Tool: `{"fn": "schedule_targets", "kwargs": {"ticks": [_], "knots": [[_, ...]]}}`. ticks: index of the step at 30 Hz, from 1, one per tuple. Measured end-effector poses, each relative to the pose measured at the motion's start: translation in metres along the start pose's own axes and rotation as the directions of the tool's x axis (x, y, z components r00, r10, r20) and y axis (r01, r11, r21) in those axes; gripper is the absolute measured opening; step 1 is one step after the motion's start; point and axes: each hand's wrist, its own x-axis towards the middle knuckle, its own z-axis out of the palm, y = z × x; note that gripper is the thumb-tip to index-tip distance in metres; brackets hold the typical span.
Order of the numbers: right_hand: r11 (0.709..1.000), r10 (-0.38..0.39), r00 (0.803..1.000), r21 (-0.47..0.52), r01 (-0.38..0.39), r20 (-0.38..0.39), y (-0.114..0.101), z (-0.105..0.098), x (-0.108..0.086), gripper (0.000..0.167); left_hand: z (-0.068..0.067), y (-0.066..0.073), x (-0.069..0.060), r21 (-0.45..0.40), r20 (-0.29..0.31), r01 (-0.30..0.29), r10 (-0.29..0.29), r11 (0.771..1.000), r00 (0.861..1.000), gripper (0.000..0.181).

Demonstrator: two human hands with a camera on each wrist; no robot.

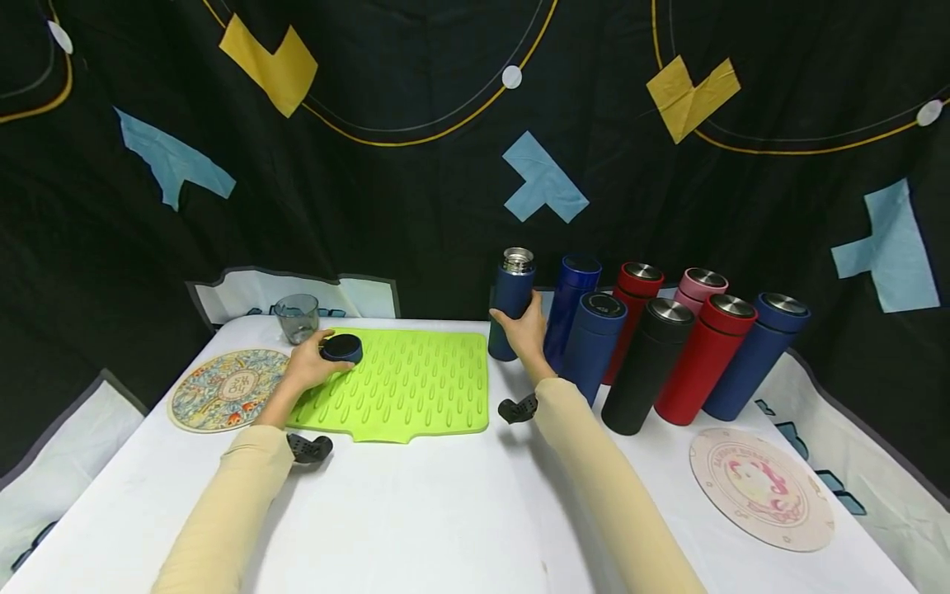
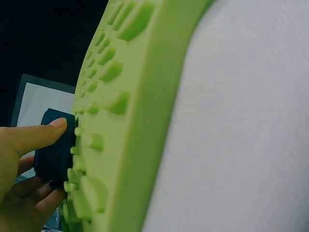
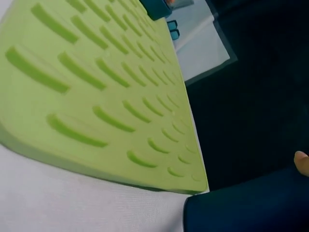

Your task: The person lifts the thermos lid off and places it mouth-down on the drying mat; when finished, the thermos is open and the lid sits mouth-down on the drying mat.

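Note:
My left hand (image 1: 304,365) pinches a round dark blue bottle lid (image 1: 342,348) between thumb and fingers, at the left part of the lime green drying mat (image 1: 423,384). In the left wrist view the lid (image 2: 54,154) stands against the ribbed side of the mat. Just past the mat's right edge, my right hand (image 1: 525,332) grips an upright navy thermos (image 1: 510,289). The thermos has no lid on and its steel mouth shows. In the right wrist view only its dark body (image 3: 246,205) and a fingertip (image 3: 302,163) appear.
Several capped thermoses crowd the right, among them a black one (image 1: 642,371) and a red one (image 1: 698,363). A glass cup (image 1: 297,318) stands behind my left hand. Round flat mats lie at left (image 1: 215,388) and right (image 1: 760,487). A black curtain (image 1: 416,206) hangs behind.

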Motion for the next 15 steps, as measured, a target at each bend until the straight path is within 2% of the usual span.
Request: {"fn": "schedule_targets", "kwargs": {"ticks": [7,11,15], "knots": [[0.999,-0.034,0.999,0.022,0.035,-0.029,-0.007,-0.001,-0.011,0.091,-0.008,0.000,-0.006,-0.044,-0.011,-0.027,0.027,0.999,1.000,0.081],[0.998,-0.052,0.998,0.022,0.053,-0.035,-0.015,-0.003,-0.016,0.096,-0.013,0.004,-0.015,-0.074,-0.024,-0.041,0.040,0.996,0.999,0.081],[0.997,-0.074,0.996,0.029,0.075,-0.043,-0.020,-0.008,-0.023,0.098,-0.017,0.010,-0.025,-0.086,-0.045,-0.085,0.081,0.993,0.996,0.079]]}}
